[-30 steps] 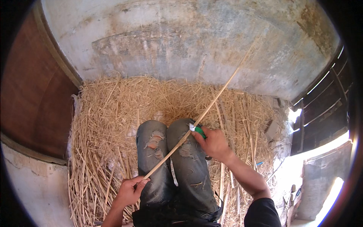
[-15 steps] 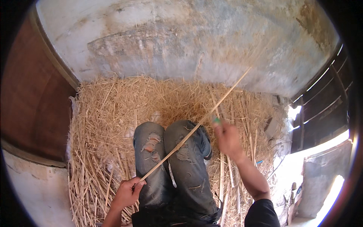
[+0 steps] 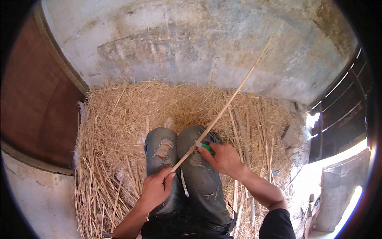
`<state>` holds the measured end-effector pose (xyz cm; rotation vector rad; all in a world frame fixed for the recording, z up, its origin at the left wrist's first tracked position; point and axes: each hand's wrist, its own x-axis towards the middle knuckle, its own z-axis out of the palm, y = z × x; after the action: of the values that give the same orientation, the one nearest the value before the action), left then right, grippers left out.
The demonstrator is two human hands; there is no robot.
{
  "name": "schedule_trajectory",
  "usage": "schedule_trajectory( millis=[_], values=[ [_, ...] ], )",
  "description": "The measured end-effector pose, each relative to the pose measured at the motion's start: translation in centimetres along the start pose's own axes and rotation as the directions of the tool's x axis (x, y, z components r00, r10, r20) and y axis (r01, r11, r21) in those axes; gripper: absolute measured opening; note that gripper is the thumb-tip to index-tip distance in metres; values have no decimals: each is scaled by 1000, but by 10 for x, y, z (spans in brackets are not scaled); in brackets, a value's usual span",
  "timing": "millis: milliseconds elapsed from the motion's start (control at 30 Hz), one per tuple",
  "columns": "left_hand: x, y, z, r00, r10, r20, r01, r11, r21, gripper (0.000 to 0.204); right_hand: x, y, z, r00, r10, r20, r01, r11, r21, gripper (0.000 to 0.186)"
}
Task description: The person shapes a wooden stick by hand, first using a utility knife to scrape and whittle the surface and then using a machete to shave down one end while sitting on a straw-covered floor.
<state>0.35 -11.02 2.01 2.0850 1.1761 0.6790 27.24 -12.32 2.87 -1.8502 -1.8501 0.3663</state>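
A long, thin bamboo strip (image 3: pixel 229 102) slants across my lap, from low left up toward the wall. My left hand (image 3: pixel 156 186) is closed around its lower end. In my right hand (image 3: pixel 223 159) I grip a green-handled utility knife (image 3: pixel 207 149). Its short metal blade lies against the strip above my right knee, a little beyond my left hand. My legs, in torn grey jeans (image 3: pixel 199 187), are together under the strip.
Fine shavings (image 3: pixel 115 115) cover the floor around me. Many cut strips (image 3: pixel 99 199) are heaped at the left, and long sticks (image 3: pixel 250 191) lie at the right. A stained wall (image 3: pixel 167 47) rises ahead, and a brown panel (image 3: pixel 36 99) stands left.
My right hand has come down and left, bringing the knife's blade onto the strip. My left hand has moved up and right with the strip, which now stands steeper.
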Motion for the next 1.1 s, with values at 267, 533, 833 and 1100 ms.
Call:
schedule_trajectory(
  millis=[267,533,833,1100],
  values=[
    [3,-1,12,996,33,-82,-36,999,-31,19,1,2,3,1000,-24,14,24,1000,5,45],
    [4,1,2,995,86,-48,-83,994,66,22,2,-4,6,1000,27,-11,-28,996,-85,52],
    [-15,1,-13,986,153,-60,-146,982,117,21,23,24,-11,951,299,-84,-301,953,-14,52],
    [-21,-7,-10,982,149,-117,-137,985,100,19,29,21,-25,965,262,-27,-261,964,56,53]
  ],
)
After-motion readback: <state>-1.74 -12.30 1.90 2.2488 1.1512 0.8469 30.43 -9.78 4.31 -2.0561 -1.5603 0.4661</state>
